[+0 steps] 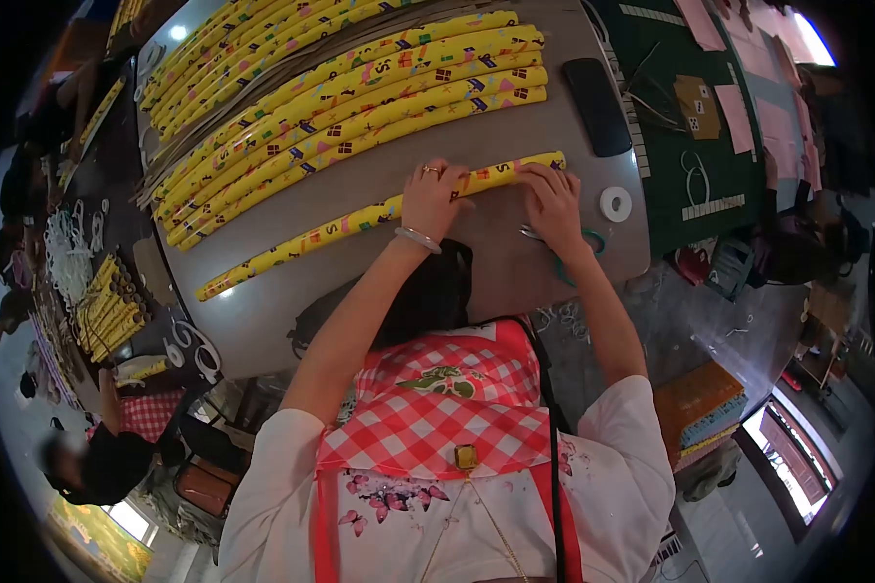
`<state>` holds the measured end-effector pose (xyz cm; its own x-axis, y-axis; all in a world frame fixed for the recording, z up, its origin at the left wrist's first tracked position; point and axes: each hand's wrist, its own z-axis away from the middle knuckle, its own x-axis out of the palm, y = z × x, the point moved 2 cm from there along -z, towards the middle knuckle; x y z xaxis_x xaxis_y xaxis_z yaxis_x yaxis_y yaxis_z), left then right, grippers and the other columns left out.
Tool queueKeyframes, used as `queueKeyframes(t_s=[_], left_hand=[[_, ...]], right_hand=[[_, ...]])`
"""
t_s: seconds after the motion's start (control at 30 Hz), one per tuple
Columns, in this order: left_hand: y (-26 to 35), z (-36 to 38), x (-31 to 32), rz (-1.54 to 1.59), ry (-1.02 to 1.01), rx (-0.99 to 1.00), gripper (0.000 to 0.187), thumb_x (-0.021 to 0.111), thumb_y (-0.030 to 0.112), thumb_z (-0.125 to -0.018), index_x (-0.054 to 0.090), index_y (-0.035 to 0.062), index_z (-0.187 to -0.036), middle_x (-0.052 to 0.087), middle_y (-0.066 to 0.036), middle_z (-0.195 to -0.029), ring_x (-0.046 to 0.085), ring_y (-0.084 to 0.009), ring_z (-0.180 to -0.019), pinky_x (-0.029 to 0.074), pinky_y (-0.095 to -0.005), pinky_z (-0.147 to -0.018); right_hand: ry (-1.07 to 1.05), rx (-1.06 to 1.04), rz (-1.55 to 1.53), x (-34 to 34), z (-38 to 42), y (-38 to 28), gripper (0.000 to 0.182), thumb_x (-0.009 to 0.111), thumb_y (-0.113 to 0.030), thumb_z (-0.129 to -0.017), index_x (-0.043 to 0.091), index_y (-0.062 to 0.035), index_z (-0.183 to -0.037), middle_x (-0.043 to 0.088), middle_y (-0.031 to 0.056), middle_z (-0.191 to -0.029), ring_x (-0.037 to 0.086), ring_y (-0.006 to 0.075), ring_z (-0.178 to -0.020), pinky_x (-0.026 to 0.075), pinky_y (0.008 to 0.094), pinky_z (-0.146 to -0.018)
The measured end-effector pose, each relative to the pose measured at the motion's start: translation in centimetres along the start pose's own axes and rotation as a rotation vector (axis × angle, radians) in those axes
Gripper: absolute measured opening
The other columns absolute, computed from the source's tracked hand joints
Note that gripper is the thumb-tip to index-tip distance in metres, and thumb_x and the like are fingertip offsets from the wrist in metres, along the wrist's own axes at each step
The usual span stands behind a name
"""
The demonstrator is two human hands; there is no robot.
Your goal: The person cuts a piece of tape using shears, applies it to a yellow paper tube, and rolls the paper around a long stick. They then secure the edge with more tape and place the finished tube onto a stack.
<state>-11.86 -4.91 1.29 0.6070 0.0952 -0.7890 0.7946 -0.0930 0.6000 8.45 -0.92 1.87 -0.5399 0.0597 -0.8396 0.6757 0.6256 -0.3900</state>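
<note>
in the head view, a person in a red-and-white checked apron (437, 428) bends both bare hands to a single long yellow printed tube (340, 228), which lies aslant on the near side of a grey-brown tabletop (515, 126). the left hand (436, 197), with a ring and a wrist bangle, touches the tube right of its middle, its thumb reaching to the near side. the right hand (554, 202) touches it near its right end, fingers bent over the top. the hands are apart, with a short stretch of tube showing between them; whether either is clamped on it or only pressing cannot be told, as the hands cover the contact.

beyond lies a row of similar yellow tubes (360, 121), side by side, the farthest cut off at the top edge. scissors (593, 240) with teal handles are partly hidden by the right hand and forearm. a white tape roll (614, 203) sits just right of that hand, and a dark phone-like slab (596, 107) lies farther up. a black item (428, 291), perhaps a bag, is partly behind the left forearm, its shape hard to make out. at lower left, another person (112, 457) sits by a bundle of yellow tubes (112, 309); the corners are lost to darkness.
</note>
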Motion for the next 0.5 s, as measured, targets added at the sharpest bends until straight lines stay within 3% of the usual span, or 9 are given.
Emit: queueKeyframes(t_s=[0.23, 0.5], left_hand=[[-1.3, 0.4, 1.1, 0.278, -0.047, -0.064, 0.023, 0.073, 0.017, -0.072, 0.064, 0.0064, -0.092, 0.057, -0.01, -0.09, 0.055, -0.0294, -0.085, 0.045, -0.0391, -0.076], [-0.7, 0.6, 1.1, 0.185, -0.171, -0.136, 0.028, 0.074, 0.023, -0.067, 0.064, 0.0099, -0.089, 0.06, -0.007, -0.092, 0.056, -0.0269, -0.09, 0.045, -0.0381, -0.082]], right_hand=[[-0.009, 0.159, -0.164, -0.7, -0.4, 1.7, 0.017, 0.063, -0.006, -0.078, 0.064, -0.0077, -0.095, 0.057, 0.0053, -0.096, 0.056, 0.0251, -0.089, 0.043, 0.0362, -0.077], [-0.105, 0.121, -0.041, -1.6, 0.4, 1.4, 0.015, 0.062, -0.017, -0.08, 0.066, -0.0125, -0.094, 0.056, 0.002, -0.092, 0.056, 0.0191, -0.086, 0.042, 0.0333, -0.073]])
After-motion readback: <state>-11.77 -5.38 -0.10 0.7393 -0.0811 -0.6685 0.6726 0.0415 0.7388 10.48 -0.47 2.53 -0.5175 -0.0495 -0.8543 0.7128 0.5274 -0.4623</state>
